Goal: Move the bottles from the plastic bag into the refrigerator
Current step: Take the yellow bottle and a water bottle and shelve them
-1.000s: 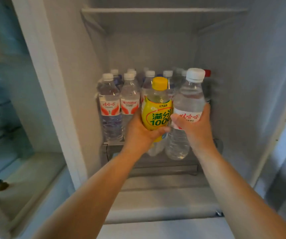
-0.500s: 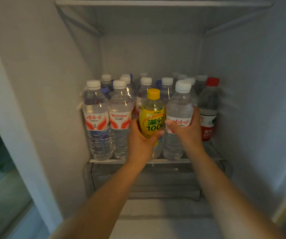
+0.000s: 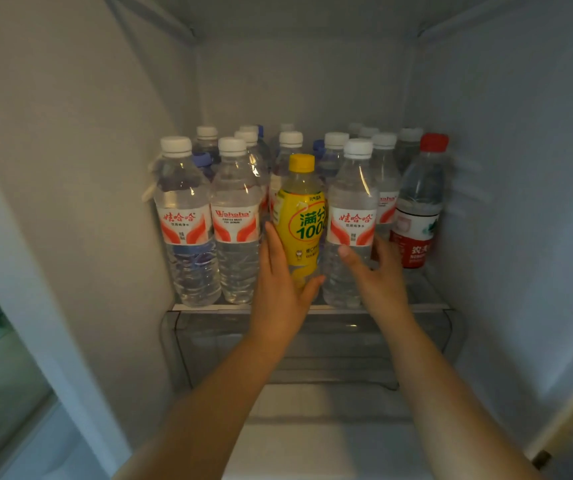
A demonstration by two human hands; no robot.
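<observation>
— Bottles both stood on the refrigerator shelf (image 3: 312, 308) at that point, didn't they?

— Yes. The yellow-capped drink bottle (image 3: 299, 216) and the clear water bottle (image 3: 351, 223) stood upright side by side in the front row. My left hand (image 3: 280, 289) had its grip apart, fingers straight along the yellow bottle's left side and thumb low across its front. My right hand (image 3: 378, 275) was spread loose too, thumb before the water bottle, clamped on nothing.

— How would you finish that step well?

— I judged the thing was to draw both hands straight back and low, without brushing the labels. The front row was packed: two Wahaha bottles (image 3: 209, 223) to the left, a red-capped bottle (image 3: 418, 209) to the right, more rows behind. One nudge could rock a neighbour. Both new bottles sat near the shelf's front edge, so a light push inward first seemed wise.

— And the shelf itself?

— Clear, smooth-looking, with a transparent drawer (image 3: 312, 344) beneath it. White walls closed in on both sides and another shelf sat above. The plastic bag was out of view.
</observation>
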